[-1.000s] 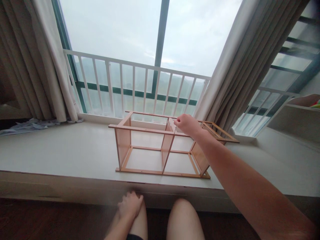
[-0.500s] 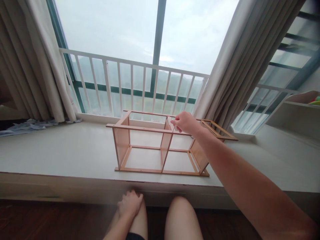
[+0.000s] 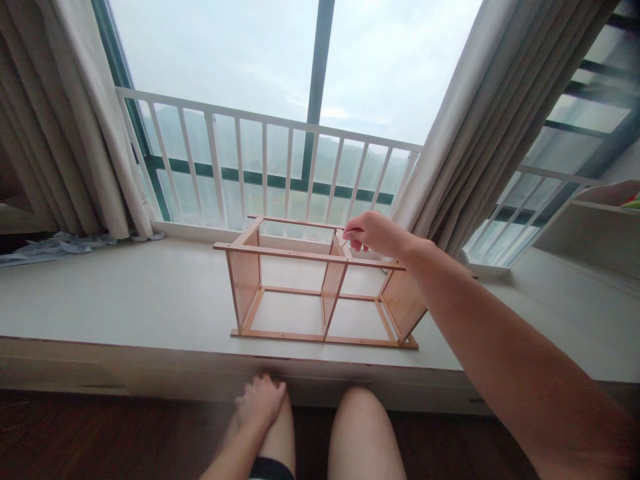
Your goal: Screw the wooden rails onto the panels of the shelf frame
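A wooden rack frame [image 3: 285, 252] lies on its side on the white window ledge, with panels set crosswise between its slatted sides. My right hand [image 3: 367, 232] is above its upper side, near the middle panel [image 3: 332, 283]. Its fingers are pinched closed on a thin rod [image 3: 344, 243], which slants down toward the upper rail; it is too small to tell its kind or whether it touches the wood. My left hand [image 3: 261, 400] rests on my left knee, fingers spread loosely over it and holding nothing. My right forearm covers the rack's far right end.
The white ledge [image 3: 125, 293] ends at a front edge just beyond my knees. Behind the rack run a white railing [image 3: 265, 157] and a window. Curtains [image 3: 455, 153] hang on both sides. A white shelf unit [image 3: 585, 233] stands at the right.
My right hand has lifted slightly and shifted a little right, and the rod's tip has moved up from the rail. My left hand and the rack stay in place.
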Demonstrator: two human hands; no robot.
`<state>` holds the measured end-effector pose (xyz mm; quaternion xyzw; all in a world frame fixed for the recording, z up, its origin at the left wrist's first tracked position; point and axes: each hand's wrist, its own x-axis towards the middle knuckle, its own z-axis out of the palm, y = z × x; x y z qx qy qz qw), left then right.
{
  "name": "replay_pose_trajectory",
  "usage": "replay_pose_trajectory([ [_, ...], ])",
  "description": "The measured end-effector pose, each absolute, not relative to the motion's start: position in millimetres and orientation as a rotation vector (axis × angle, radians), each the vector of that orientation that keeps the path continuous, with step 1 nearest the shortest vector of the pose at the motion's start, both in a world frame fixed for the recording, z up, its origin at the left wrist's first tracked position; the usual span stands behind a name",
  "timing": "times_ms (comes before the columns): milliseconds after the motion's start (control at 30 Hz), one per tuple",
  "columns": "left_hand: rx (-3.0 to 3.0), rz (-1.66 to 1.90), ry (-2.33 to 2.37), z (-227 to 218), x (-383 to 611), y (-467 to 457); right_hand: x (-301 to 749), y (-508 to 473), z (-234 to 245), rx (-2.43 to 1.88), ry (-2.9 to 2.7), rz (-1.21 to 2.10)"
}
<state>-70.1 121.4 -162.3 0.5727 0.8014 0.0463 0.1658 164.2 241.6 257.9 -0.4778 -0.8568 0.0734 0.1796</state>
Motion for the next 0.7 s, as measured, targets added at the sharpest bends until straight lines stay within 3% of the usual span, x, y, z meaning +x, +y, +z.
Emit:
replay_pose_trajectory([
  [700, 1.633, 0.122, 2.29, -168, -67, 126, 191, 254, 249, -1.202, -2.63, 0.246],
])
